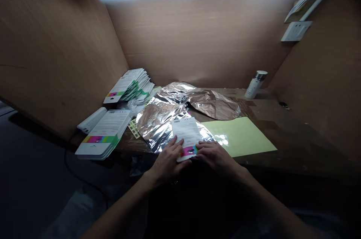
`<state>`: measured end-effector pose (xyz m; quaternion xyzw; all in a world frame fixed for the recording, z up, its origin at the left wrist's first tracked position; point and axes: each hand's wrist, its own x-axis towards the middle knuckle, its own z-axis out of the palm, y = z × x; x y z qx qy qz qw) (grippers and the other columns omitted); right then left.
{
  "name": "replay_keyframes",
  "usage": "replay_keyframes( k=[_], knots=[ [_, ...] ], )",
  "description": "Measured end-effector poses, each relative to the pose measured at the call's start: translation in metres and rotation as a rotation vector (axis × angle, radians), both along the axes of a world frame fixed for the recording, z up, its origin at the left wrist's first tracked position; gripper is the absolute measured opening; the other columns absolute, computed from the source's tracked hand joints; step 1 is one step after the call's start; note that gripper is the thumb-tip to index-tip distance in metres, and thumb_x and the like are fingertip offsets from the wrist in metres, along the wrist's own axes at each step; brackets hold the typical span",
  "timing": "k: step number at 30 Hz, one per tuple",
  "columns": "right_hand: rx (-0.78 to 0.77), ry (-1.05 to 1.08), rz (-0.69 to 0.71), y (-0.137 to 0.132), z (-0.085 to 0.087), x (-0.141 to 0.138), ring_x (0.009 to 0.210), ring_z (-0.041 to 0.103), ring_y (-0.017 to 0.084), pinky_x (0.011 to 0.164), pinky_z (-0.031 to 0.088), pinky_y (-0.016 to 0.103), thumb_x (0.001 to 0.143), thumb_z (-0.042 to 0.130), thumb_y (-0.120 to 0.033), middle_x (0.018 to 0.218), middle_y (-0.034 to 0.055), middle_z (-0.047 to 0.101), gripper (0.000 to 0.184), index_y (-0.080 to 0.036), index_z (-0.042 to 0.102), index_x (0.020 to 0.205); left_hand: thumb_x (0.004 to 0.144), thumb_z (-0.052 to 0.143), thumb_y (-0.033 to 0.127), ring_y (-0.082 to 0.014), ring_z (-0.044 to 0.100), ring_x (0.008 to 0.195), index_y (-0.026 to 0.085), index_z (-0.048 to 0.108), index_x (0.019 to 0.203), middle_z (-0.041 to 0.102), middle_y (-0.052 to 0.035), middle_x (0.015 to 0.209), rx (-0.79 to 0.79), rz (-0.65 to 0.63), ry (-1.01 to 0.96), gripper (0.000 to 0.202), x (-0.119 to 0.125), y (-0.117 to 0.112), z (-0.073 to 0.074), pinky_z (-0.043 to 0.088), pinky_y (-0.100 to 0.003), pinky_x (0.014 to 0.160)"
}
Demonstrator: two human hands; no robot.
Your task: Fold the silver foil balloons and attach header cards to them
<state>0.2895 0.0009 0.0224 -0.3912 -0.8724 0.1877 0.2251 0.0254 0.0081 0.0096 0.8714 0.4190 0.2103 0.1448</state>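
A white printed card with a barcode and a rainbow stripe lies over crumpled shiny silver foil, its striped end toward me. My left hand grips the card's lower left side, fingers on its face and thumb along the near edge. At the lower right corner, my right hand is closed on the card with curled fingers. The foil looks like a flat, airless balloon and spreads behind the card. Just right of the card, a pale yellow sheet carries several clear round dots. The fingers' undersides are hidden.
Similar cards form a near stack and a larger fanned pile at left. A white roll-like object lies by the left wall. A small yellow sticker sheet is beside the foil. A white bottle stands back right.
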Motion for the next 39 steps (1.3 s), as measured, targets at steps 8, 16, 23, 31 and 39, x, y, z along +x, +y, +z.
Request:
replay_keyframes(
  k=[8,16,23,31,39],
  knots=[
    [-0.090,-0.011,-0.390,0.017,-0.001,-0.019,0.090,0.061,0.023,0.087,0.038,0.040,0.094,0.066,-0.035,0.092,0.0038,0.069,0.015,-0.020,0.063,0.094,0.097,0.057,0.031,-0.0268,0.063,0.124,0.020,0.063,0.061,0.068,-0.0119,0.131,-0.100,0.247,-0.240,0.038,0.017,0.001,-0.002,0.050,-0.044,0.110],
    [-0.197,-0.117,-0.457,0.024,0.003,-0.028,0.088,0.062,0.025,0.085,0.034,0.040,0.093,0.065,-0.036,0.087,0.0032,0.069,0.016,-0.021,0.059,0.096,0.095,0.056,0.025,-0.0269,0.063,0.118,0.017,0.073,0.073,0.066,-0.0122,0.127,-0.039,0.240,-0.112,0.029,0.018,0.006,0.005,0.051,-0.043,0.107],
    [-0.021,-0.087,-0.553,0.020,-0.004,-0.036,0.092,0.066,0.029,0.083,0.041,0.042,0.100,0.055,-0.031,0.100,0.0108,0.072,0.017,-0.019,0.059,0.112,0.098,0.055,0.026,-0.0264,0.061,0.109,0.018,0.070,0.082,0.066,-0.0100,0.114,0.088,0.283,-0.073,0.023,0.021,0.017,-0.003,0.054,-0.042,0.099],
    [0.128,-0.145,-0.183,-0.030,-0.010,-0.015,0.139,0.049,0.028,0.119,0.027,0.053,0.105,0.049,-0.031,0.147,0.0085,0.059,0.039,-0.026,0.056,0.143,0.099,0.052,0.019,-0.0297,0.055,0.110,0.024,0.065,0.133,0.059,-0.0074,0.144,0.236,0.182,0.080,0.037,0.013,0.025,-0.021,0.053,-0.046,0.098],
    [0.004,0.012,-0.594,-0.010,0.011,0.107,0.098,0.064,0.022,0.091,0.052,0.037,0.096,0.046,-0.011,0.106,0.0095,0.065,0.031,-0.019,0.074,0.107,0.101,0.050,0.027,-0.0301,0.056,0.104,0.024,0.065,0.134,0.061,-0.0066,0.142,0.300,0.173,0.131,0.037,0.012,0.027,-0.023,0.052,-0.047,0.096]
  ],
)
